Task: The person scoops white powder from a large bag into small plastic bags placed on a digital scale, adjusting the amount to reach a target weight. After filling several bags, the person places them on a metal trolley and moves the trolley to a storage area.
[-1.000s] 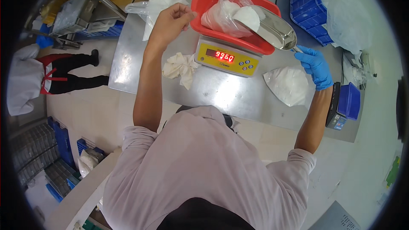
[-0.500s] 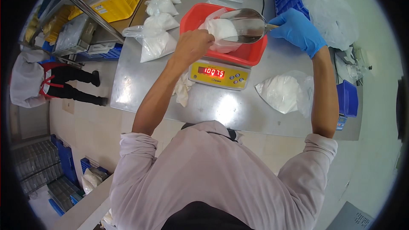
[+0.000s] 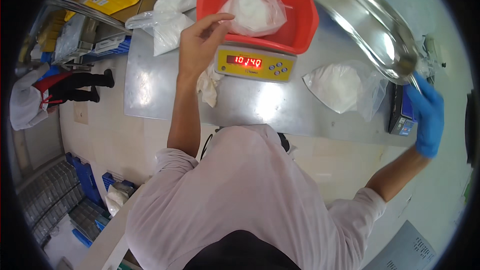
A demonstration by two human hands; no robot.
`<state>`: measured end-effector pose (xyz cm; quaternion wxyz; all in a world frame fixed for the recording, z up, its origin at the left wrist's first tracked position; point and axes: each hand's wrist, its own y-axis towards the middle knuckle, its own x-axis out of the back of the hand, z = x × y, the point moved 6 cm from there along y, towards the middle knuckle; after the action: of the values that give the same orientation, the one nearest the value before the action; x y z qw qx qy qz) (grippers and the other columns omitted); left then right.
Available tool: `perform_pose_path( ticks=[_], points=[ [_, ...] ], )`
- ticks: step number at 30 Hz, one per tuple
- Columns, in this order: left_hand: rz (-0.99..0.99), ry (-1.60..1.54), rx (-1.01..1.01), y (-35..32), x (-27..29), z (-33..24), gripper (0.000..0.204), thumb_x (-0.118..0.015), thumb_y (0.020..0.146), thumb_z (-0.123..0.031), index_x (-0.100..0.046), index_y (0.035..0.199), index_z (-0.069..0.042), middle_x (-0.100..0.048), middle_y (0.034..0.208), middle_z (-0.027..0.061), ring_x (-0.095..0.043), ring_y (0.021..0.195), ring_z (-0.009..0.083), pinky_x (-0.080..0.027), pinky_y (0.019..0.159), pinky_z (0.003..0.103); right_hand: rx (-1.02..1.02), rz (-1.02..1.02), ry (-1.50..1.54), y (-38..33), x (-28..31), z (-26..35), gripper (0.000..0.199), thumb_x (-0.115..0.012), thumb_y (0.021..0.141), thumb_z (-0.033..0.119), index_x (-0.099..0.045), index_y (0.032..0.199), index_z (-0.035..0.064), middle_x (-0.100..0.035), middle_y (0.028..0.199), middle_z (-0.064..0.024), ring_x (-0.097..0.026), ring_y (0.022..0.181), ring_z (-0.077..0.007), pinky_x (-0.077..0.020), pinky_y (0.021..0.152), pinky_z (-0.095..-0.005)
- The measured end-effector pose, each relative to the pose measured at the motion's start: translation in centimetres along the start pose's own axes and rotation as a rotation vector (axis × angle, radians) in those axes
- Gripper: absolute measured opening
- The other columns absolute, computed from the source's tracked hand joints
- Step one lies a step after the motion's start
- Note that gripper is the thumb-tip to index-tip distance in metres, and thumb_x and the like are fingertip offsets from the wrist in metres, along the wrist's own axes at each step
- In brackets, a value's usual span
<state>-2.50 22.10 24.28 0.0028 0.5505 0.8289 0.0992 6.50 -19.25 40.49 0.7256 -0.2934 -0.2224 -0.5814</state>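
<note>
My right hand [image 3: 427, 112], in a blue glove, grips the handle of a large shiny metal scoop [image 3: 372, 27], raised over the right side of the table. The scoop is smeared by motion, and no powder shows in it. My bare left hand [image 3: 202, 45] has thumb and fingers apart, fingertips at the left edge of a clear plastic bag of white powder [image 3: 252, 12]. That bag sits with its mouth up in a red plastic tray [image 3: 302, 32]. The tray rests on a yellow digital scale [image 3: 255, 65] with a lit red display.
Several filled powder bags [image 3: 170, 27] lie at the back left. Another powder bag [image 3: 335, 87] lies to the right, near a small dark scale [image 3: 401, 120]. A crumpled pale glove [image 3: 207, 87] is by the yellow scale. A person [image 3: 55, 90] stands beyond the table's left end.
My right hand has swung the scoop from the bag out to the right and nearer me. My left fingers have loosened from the bag's edge. The view has shifted, and the scale's reading has risen.
</note>
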Motion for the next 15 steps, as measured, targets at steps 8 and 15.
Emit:
perform_pose_path(
  ticks=[8,15],
  points=[
    [0.472,0.311,0.249,-7.4,-12.5,3.8,0.042,-0.074,0.079,-0.009,-0.062,0.119,-0.002,-0.063,0.092,0.0054,-0.06,0.083,0.0111,-0.048,0.072,0.024,-0.367,-0.322,-0.031,-13.0,14.8,-21.4,0.04,-0.064,0.083,0.009,-0.061,0.12,-0.0068,-0.06,0.082,0.0002,-0.051,0.075,-0.0068,-0.0422,0.067,-0.0226],
    [0.517,0.499,-0.192,-9.0,-30.6,10.2,0.115,-0.088,0.056,-0.014,-0.02,0.148,-0.005,-0.031,0.146,0.023,-0.035,0.132,0.0406,-0.031,0.111,0.042,-0.094,0.013,-0.263,-7.0,7.5,-21.7,0.037,-0.065,0.079,0.012,-0.066,0.115,0.0032,-0.071,0.09,-0.0158,-0.064,0.076,-0.0153,-0.0488,0.069,-0.0307]
  ],
)
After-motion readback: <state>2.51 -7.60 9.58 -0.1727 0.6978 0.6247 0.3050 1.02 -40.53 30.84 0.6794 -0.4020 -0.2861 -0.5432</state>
